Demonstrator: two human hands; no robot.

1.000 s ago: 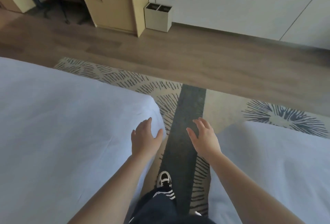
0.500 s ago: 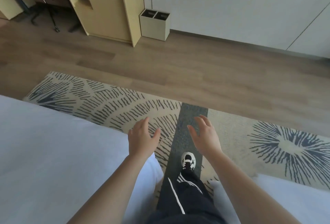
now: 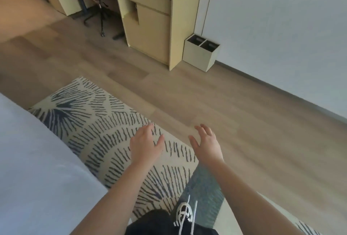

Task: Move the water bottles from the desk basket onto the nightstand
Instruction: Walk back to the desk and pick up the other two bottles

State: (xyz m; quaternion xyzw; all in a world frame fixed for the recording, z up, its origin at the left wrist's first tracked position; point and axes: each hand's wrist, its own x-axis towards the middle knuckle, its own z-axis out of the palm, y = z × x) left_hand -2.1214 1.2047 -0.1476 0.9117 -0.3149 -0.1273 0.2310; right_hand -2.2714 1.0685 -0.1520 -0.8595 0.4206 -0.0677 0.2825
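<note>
- Left hand (image 3: 144,145) and right hand (image 3: 207,143) are hovering spread and empty above the cream, dark-streaked patterned rug (image 3: 105,137).
- Water bottles and basket are not showing anywhere.
- Pale wooden desk cabinet (image 3: 150,28) is standing well ahead of both hands.

A single wide-angle head view looks forward and steeply down from standing height. The lower middle of the frame holds the left hand (image 3: 145,143) and right hand (image 3: 207,143), close to the lens, above a shoe (image 3: 185,211) at the bottom edge. The patterned rug (image 3: 105,129) fills the centre left, a bed (image 3: 32,159) the lower left. Farther off, a desk cabinet (image 3: 152,26) and a two-compartment bin (image 3: 201,54) sit in the upper frame against the wall (image 3: 272,28).
</note>
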